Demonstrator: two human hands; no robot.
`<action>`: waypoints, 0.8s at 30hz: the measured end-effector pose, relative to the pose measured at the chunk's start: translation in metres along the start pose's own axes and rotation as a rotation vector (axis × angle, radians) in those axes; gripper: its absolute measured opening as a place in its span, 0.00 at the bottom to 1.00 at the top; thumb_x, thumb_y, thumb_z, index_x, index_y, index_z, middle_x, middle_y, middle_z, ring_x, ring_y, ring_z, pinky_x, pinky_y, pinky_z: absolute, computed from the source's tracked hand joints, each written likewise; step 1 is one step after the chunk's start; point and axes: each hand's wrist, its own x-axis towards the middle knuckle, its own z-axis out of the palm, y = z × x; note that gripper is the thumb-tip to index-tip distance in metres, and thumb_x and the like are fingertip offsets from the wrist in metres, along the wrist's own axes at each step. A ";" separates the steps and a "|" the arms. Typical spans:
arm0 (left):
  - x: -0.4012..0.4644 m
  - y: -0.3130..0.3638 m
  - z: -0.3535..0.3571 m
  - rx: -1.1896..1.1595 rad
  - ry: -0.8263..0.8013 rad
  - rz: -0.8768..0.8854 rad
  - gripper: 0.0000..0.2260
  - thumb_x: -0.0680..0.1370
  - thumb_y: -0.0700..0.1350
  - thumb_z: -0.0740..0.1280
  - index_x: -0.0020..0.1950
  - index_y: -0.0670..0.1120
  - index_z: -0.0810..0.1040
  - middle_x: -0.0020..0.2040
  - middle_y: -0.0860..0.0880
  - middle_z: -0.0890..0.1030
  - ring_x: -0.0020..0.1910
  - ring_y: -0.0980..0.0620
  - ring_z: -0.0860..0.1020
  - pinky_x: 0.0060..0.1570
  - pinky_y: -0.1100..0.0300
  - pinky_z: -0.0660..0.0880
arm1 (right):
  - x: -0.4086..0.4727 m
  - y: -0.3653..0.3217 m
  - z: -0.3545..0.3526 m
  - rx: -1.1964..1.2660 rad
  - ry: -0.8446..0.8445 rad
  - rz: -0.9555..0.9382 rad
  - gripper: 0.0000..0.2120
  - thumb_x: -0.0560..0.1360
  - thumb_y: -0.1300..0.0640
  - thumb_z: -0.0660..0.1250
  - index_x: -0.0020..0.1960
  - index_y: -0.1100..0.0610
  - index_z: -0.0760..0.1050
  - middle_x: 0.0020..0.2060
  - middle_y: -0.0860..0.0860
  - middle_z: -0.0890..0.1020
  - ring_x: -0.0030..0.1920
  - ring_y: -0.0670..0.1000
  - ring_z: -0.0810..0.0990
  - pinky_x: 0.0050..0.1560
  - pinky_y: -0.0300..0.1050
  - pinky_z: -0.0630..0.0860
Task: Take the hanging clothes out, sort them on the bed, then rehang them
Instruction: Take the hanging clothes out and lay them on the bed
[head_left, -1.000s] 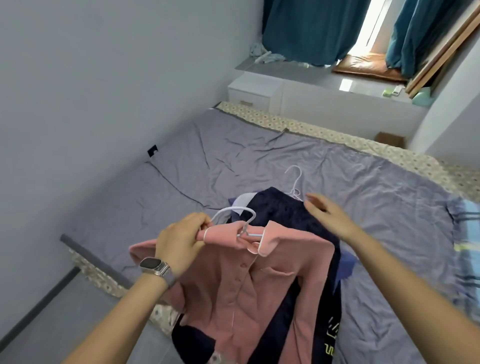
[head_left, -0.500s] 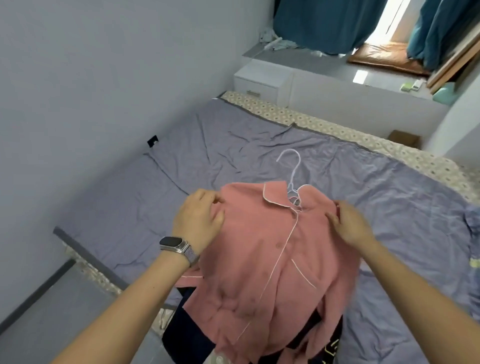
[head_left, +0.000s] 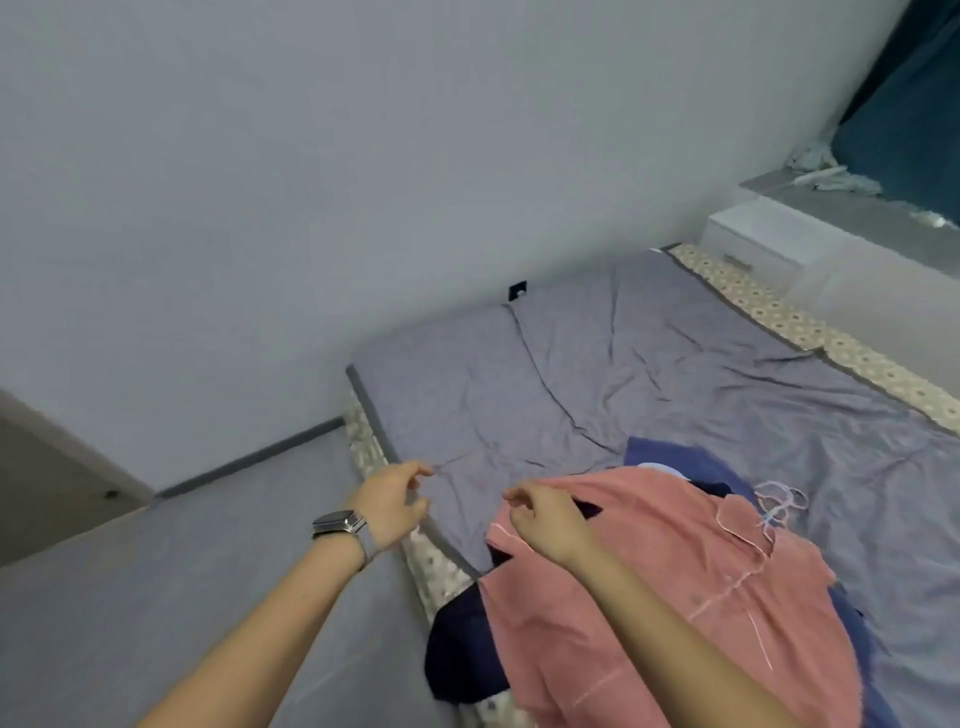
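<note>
Pink shirt (head_left: 670, 587) lies spread on the bed (head_left: 649, 374) for sorting; right hand (head_left: 545, 522) hovers loose-fingered, left hand (head_left: 389, 501) empty, relaxed.

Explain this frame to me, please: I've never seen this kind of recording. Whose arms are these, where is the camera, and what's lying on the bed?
There is no machine here. The one camera sits on a person's head and looks forward and down, so the two bare arms are the wearer's own. The left hand, above a wristwatch, hangs over the bed's near corner with loosely curled fingers and holds nothing. The right hand is over the edge of a pink shirt; whether it touches it I cannot tell. The shirt lies on the grey-sheeted bed, on top of dark navy clothes. A white hanger pokes out by its collar.
</note>
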 end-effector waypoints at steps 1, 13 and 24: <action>-0.021 -0.027 -0.017 -0.010 0.042 -0.051 0.16 0.74 0.46 0.65 0.62 0.53 0.73 0.51 0.52 0.76 0.46 0.52 0.76 0.52 0.59 0.73 | 0.004 -0.034 0.015 -0.006 -0.032 -0.054 0.17 0.73 0.62 0.61 0.61 0.58 0.77 0.58 0.54 0.81 0.59 0.53 0.78 0.60 0.41 0.70; -0.483 -0.304 -0.139 -0.213 0.648 -0.814 0.15 0.74 0.44 0.63 0.61 0.50 0.72 0.45 0.54 0.78 0.40 0.53 0.75 0.52 0.57 0.75 | -0.164 -0.422 0.318 -0.123 -0.537 -0.811 0.12 0.77 0.59 0.61 0.57 0.58 0.77 0.50 0.51 0.82 0.47 0.50 0.79 0.48 0.33 0.70; -0.818 -0.335 -0.087 -0.441 1.272 -1.356 0.15 0.74 0.49 0.63 0.59 0.47 0.74 0.40 0.53 0.77 0.41 0.53 0.76 0.45 0.63 0.70 | -0.422 -0.568 0.541 -0.247 -1.058 -1.327 0.11 0.75 0.63 0.63 0.57 0.58 0.77 0.42 0.49 0.79 0.43 0.47 0.77 0.44 0.28 0.70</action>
